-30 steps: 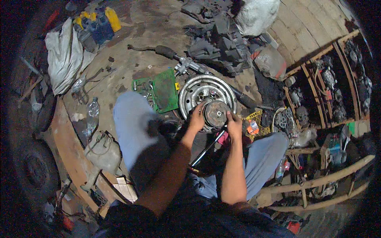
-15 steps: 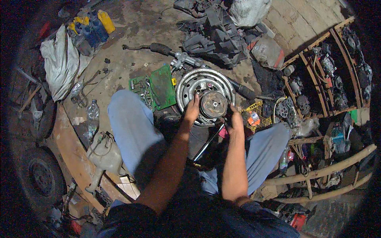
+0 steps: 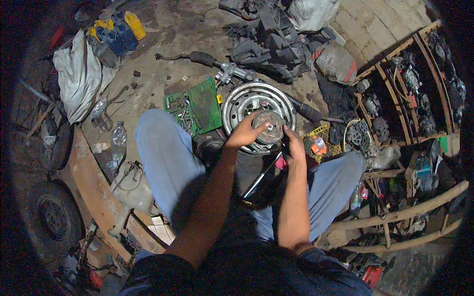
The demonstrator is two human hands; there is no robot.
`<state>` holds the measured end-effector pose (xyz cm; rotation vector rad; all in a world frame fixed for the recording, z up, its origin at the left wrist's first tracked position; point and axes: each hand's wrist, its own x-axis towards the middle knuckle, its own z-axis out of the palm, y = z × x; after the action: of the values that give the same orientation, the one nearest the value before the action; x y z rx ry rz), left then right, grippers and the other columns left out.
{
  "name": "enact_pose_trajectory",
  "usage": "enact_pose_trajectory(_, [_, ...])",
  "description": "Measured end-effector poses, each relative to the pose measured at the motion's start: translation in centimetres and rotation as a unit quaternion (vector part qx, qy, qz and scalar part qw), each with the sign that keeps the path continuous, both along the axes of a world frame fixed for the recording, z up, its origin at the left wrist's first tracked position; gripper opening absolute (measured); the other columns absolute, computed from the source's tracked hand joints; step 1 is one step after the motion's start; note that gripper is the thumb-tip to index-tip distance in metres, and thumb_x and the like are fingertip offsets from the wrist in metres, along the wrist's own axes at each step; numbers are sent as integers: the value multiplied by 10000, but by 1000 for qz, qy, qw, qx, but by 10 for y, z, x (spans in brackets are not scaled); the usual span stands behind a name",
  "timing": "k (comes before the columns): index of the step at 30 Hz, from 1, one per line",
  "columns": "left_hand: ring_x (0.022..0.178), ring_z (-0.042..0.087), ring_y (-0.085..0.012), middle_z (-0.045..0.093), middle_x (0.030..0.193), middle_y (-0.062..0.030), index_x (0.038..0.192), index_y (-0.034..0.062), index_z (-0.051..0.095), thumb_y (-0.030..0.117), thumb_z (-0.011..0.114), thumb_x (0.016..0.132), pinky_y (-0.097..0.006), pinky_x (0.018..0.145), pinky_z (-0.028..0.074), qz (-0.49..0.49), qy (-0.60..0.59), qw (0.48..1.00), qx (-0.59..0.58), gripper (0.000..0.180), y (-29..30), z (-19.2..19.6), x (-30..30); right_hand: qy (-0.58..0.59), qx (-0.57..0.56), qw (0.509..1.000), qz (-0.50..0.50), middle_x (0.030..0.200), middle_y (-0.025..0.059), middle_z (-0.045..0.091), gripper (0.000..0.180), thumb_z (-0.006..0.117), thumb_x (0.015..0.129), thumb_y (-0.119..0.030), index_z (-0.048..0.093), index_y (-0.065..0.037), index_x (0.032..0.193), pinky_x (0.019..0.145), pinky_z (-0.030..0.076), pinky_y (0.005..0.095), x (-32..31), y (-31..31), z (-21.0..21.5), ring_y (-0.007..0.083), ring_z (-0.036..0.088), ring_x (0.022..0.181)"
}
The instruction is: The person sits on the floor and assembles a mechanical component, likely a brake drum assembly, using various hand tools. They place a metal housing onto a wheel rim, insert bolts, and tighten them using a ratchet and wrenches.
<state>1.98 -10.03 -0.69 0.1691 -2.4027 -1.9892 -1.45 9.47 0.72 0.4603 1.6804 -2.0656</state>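
Between my hands is a round, worn metal pulley with a bolt at its centre, its flat face turned up. It sits over a silver steel wheel rim lying on the floor between my knees. My left hand wraps the pulley's left edge, its thumb reaching over the face. On the other side my right hand grips the right edge, with its fingertips partly hidden below. What is under the pulley is mostly out of sight. A long shiny metal bar slants below it, close to my right wrist.
An open green tool case with sockets lies left of the rim. Behind are a steering rack and black plastic parts. A plastic bottle and a whitish tank stand left; wooden shelves hold parts at right.
My left hand has shifted over the pulley's left edge, its thumb now across the face. The right hand stays at the right edge. The whole view has moved slightly.
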Motion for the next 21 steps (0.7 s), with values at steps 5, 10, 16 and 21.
enact_pose_trajectory(5, [1269,540,-317,583,1330,-237,1366,-36,511,406,690,909,-389,1080,392,-6,-2,1000,-22,661,0,17,1,-56,-125,987,-83,1069,91,669,333,578,969,-301,595,-29,1160,953,504,424,3,14,-16,233,635,1005])
enact_pose_trajectory(10, [1268,537,-316,576,1345,-238,1373,-39,510,479,618,945,-383,1083,378,25,-51,997,43,680,-9,-6,0,-94,-96,980,-149,1105,142,633,314,437,1000,-243,545,-26,1198,977,511,490,21,20,-57,310,612,1074])
enact_pose_trajectory(16, [1273,532,-325,580,1337,-241,1368,-46,508,486,540,987,-376,1080,378,33,-56,998,6,655,0,-8,6,-132,-164,973,-93,1217,198,574,285,435,983,-187,499,-2,1190,991,504,513,29,17,-54,354,588,1136])
enact_pose_trajectory(21, [1282,527,-331,573,1344,-245,1379,-38,498,477,485,1014,-375,1086,371,31,-62,997,-17,631,-4,-11,7,-120,-165,972,-118,1226,196,568,282,447,961,-116,483,19,1206,1022,488,511,38,6,-29,362,578,1150])
